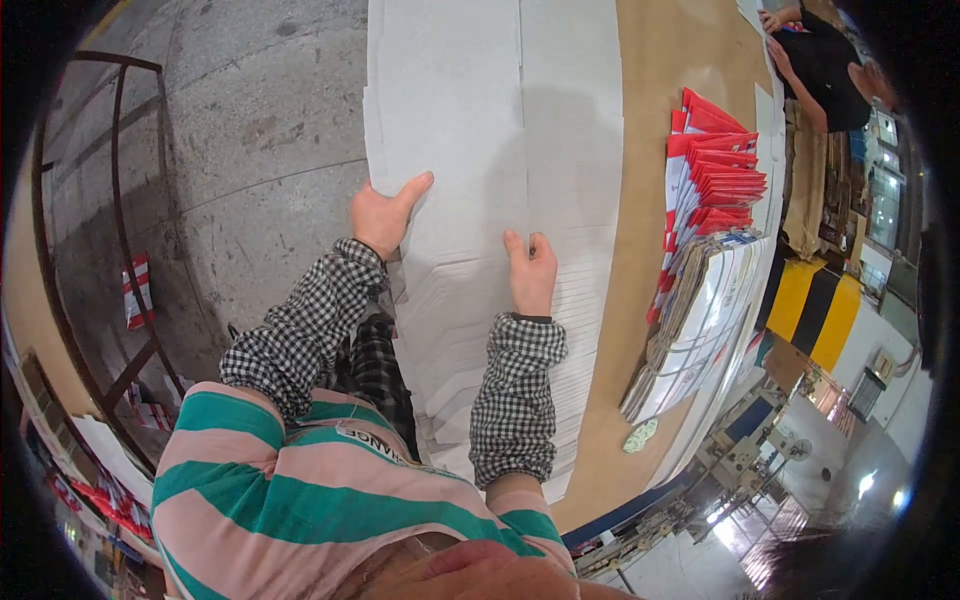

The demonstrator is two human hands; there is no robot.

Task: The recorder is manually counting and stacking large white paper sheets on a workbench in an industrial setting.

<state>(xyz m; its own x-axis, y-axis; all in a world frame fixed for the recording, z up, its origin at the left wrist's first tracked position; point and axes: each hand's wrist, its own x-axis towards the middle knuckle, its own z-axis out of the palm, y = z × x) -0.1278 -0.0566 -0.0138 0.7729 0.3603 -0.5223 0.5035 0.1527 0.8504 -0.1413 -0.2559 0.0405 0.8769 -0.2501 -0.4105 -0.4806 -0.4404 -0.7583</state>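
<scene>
Head view: a wide stack of white cardboard sheets (470,120) lies flat on a brown desk (660,120), running from the person's body to the top of the frame, its near sheets fanned in steps. The left hand (383,213) sits at the stack's left edge, thumb stretched over the top sheet, the other fingers curled under the edge, so it grips the edge of the sheets. The right hand (531,272) lies on top of the stack near its middle, fingers (516,250) bent and pressed down on the top sheet beside a crease line; whether it pinches a sheet or only presses, cannot tell. Both forearms wear black-and-white checked sleeves (515,390).

Right of the stack, well apart from the hands, a fanned pile of red-and-white flat cartons (715,165) lies on the desk, and a second pile of printed flat cartons (700,320) sits just below it near the desk's edge. Top right, another person in a dark top (825,65) stands at the desk's far end. Left of the stack: grey concrete floor (240,150) and a dark metal rail frame (95,250).
</scene>
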